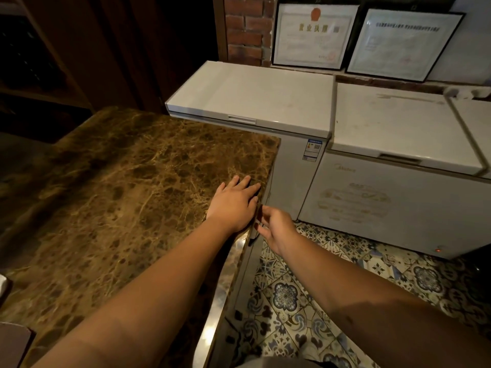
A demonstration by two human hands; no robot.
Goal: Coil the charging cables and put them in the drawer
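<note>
countertop (127, 187): brown veined marble, glossy | freezers (255, 102): white, smooth | floor (292, 293): patterned tile | wall (244, 30): rough brick

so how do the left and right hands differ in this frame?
The left hand lies flat, palm down, on the marble countertop, fingers straight; the right hand is off the counter, just past its edge above the tiled floor. The right hand's fingers are loosely curled toward that edge, unlike the left's. Neither hand visibly holds anything; no cable is in view.
</note>
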